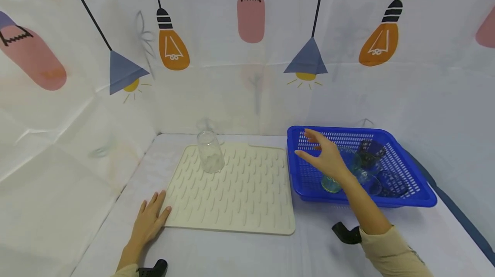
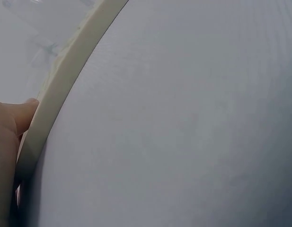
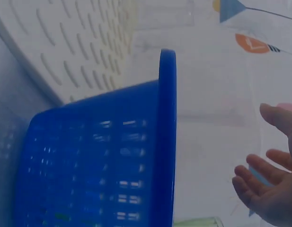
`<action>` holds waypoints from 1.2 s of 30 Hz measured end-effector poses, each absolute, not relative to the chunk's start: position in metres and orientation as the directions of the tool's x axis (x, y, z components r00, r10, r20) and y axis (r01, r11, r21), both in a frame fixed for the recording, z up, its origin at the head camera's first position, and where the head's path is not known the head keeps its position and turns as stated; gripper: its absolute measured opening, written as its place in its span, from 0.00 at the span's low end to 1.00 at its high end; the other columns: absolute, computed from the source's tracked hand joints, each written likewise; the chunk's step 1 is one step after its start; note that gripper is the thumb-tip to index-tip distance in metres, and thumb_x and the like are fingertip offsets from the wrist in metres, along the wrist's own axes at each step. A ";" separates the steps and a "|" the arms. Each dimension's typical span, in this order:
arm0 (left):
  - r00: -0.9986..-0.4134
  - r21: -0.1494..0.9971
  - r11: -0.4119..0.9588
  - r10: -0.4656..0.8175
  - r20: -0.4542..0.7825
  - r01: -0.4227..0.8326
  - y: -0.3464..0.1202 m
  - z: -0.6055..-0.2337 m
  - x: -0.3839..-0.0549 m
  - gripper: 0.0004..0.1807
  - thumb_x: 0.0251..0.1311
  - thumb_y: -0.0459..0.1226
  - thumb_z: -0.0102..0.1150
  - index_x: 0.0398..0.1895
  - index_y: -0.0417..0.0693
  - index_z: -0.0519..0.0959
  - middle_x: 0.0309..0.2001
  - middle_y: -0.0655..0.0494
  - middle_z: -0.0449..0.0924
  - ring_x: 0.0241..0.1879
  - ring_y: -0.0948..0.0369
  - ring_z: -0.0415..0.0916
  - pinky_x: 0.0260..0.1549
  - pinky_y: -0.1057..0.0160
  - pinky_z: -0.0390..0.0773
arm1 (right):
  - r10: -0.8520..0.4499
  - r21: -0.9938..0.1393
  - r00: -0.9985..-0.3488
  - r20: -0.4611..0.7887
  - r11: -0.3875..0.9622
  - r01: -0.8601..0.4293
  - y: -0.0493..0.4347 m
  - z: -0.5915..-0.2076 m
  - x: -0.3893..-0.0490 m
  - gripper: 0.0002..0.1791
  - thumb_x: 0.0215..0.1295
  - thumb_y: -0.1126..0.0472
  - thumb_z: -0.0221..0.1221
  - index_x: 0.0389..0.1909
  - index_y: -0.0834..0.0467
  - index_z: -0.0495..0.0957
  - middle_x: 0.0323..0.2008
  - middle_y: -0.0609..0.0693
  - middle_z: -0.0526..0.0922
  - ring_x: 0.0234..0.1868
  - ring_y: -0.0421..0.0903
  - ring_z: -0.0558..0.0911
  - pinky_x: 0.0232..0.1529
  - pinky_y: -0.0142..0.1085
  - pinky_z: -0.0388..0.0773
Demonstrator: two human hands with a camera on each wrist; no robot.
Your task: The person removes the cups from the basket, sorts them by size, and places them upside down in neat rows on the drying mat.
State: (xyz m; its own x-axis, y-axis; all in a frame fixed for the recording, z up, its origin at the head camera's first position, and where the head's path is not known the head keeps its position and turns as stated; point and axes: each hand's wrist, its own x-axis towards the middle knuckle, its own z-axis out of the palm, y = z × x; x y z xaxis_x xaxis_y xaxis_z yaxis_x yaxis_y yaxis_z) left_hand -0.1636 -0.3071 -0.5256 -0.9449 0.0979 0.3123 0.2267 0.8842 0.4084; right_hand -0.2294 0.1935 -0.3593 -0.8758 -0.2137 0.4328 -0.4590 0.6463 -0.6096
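My left hand (image 1: 148,221) rests at the near left corner of a cream ridged drying mat (image 1: 247,199), its thumb at the mat's edge (image 2: 56,94) in the left wrist view. My right hand (image 1: 326,156) hovers over the left part of a blue plastic basket (image 1: 410,203), thumb and fingers spread apart with nothing between them. In the right wrist view that hand (image 3: 269,184) is above the basket's rim (image 3: 167,118). A clear drinking glass (image 1: 210,152) stands on the far left of the mat. Several glasses lie in the basket, among them a greenish glass (image 1: 331,183) below my right wrist.
A dark tinted glass (image 1: 371,150) lies toward the back of the basket. The basket stands against the mat's right side on a white-covered table (image 1: 263,255). Behind it hangs a white sheet (image 1: 224,92) printed with lamps and bulbs.
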 end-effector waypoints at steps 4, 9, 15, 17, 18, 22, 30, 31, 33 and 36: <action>-0.945 0.413 0.883 0.092 0.315 0.224 -0.308 -0.526 -0.163 0.31 0.65 0.43 0.50 0.64 0.28 0.63 0.63 0.32 0.65 0.62 0.36 0.60 0.67 0.42 0.44 | -0.135 -0.590 -0.859 0.494 0.674 -0.445 0.216 -0.363 -0.219 0.35 0.55 0.62 0.67 0.62 0.69 0.65 0.55 0.67 0.75 0.54 0.61 0.74 0.50 0.56 0.74; -0.941 0.416 0.880 0.092 0.326 0.230 -0.307 -0.525 -0.163 0.31 0.65 0.43 0.50 0.63 0.27 0.63 0.62 0.32 0.65 0.62 0.36 0.60 0.66 0.41 0.46 | -0.037 -0.607 -0.867 0.498 0.698 -0.379 0.242 -0.369 -0.209 0.35 0.55 0.61 0.67 0.62 0.68 0.65 0.57 0.67 0.73 0.56 0.62 0.72 0.54 0.58 0.70; -0.948 0.420 0.882 0.082 0.307 0.212 -0.306 -0.525 -0.162 0.31 0.65 0.43 0.50 0.63 0.28 0.63 0.62 0.32 0.65 0.62 0.36 0.60 0.65 0.40 0.45 | 0.050 -0.645 -0.881 0.470 0.701 -0.304 0.262 -0.376 -0.203 0.37 0.55 0.57 0.67 0.63 0.66 0.66 0.59 0.67 0.71 0.60 0.66 0.69 0.57 0.63 0.66; -0.948 0.424 0.880 0.082 0.308 0.214 -0.307 -0.525 -0.162 0.31 0.64 0.43 0.51 0.63 0.28 0.63 0.62 0.32 0.65 0.62 0.36 0.60 0.65 0.40 0.45 | 0.069 -0.650 -0.889 0.453 0.708 -0.277 0.266 -0.379 -0.201 0.38 0.55 0.55 0.67 0.64 0.65 0.65 0.60 0.68 0.69 0.61 0.67 0.67 0.57 0.65 0.63; -0.948 0.424 0.880 0.083 0.308 0.215 -0.307 -0.525 -0.162 0.31 0.64 0.43 0.51 0.63 0.28 0.63 0.62 0.32 0.65 0.62 0.36 0.60 0.65 0.40 0.46 | 0.075 -0.650 -0.896 0.437 0.716 -0.257 0.268 -0.380 -0.201 0.39 0.55 0.54 0.67 0.65 0.65 0.64 0.61 0.69 0.68 0.62 0.68 0.65 0.58 0.66 0.62; -0.949 0.422 0.881 0.088 0.301 0.216 -0.307 -0.523 -0.163 0.32 0.64 0.43 0.51 0.64 0.28 0.63 0.63 0.33 0.65 0.63 0.36 0.59 0.64 0.39 0.47 | 0.075 -0.636 -0.930 0.360 0.748 -0.186 0.277 -0.384 -0.199 0.45 0.54 0.50 0.66 0.69 0.64 0.58 0.65 0.71 0.61 0.65 0.71 0.59 0.57 0.70 0.57; -0.945 0.412 0.883 0.091 0.315 0.223 -0.306 -0.524 -0.163 0.31 0.63 0.42 0.52 0.63 0.27 0.64 0.62 0.32 0.65 0.62 0.36 0.60 0.62 0.37 0.49 | 0.017 -0.652 -0.973 0.229 0.745 -0.140 0.282 -0.394 -0.197 0.54 0.54 0.47 0.66 0.72 0.66 0.47 0.65 0.75 0.57 0.60 0.73 0.63 0.52 0.69 0.65; -0.944 0.413 0.883 0.090 0.316 0.223 -0.306 -0.524 -0.163 0.31 0.63 0.42 0.52 0.63 0.27 0.64 0.62 0.32 0.65 0.62 0.36 0.60 0.62 0.37 0.49 | 0.013 -0.652 -0.975 0.224 0.745 -0.140 0.282 -0.396 -0.198 0.54 0.54 0.47 0.67 0.72 0.66 0.46 0.65 0.75 0.57 0.60 0.73 0.64 0.51 0.68 0.66; -0.945 0.415 0.883 0.086 0.316 0.219 -0.306 -0.524 -0.163 0.31 0.63 0.42 0.52 0.63 0.27 0.64 0.62 0.32 0.65 0.62 0.36 0.60 0.63 0.38 0.48 | 0.013 -0.653 -0.976 0.215 0.745 -0.134 0.282 -0.399 -0.199 0.56 0.53 0.47 0.67 0.72 0.67 0.45 0.65 0.75 0.55 0.60 0.73 0.64 0.51 0.68 0.66; -0.948 0.425 0.880 0.079 0.307 0.211 -0.306 -0.525 -0.164 0.31 0.64 0.42 0.52 0.63 0.27 0.63 0.62 0.32 0.65 0.62 0.36 0.60 0.64 0.38 0.47 | 0.030 -0.664 -0.976 0.215 0.737 -0.123 0.282 -0.403 -0.199 0.57 0.52 0.47 0.68 0.72 0.68 0.44 0.65 0.75 0.55 0.60 0.73 0.64 0.51 0.68 0.66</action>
State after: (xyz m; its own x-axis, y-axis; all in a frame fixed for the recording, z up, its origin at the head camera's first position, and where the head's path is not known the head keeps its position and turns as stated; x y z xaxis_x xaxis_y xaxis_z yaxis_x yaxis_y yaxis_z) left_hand -0.1640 -0.3056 -0.5253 -0.9485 0.0792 0.3068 0.2110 0.8803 0.4250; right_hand -0.1995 0.2821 -0.4029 -0.9762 0.0305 0.2149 -0.1232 0.7371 -0.6645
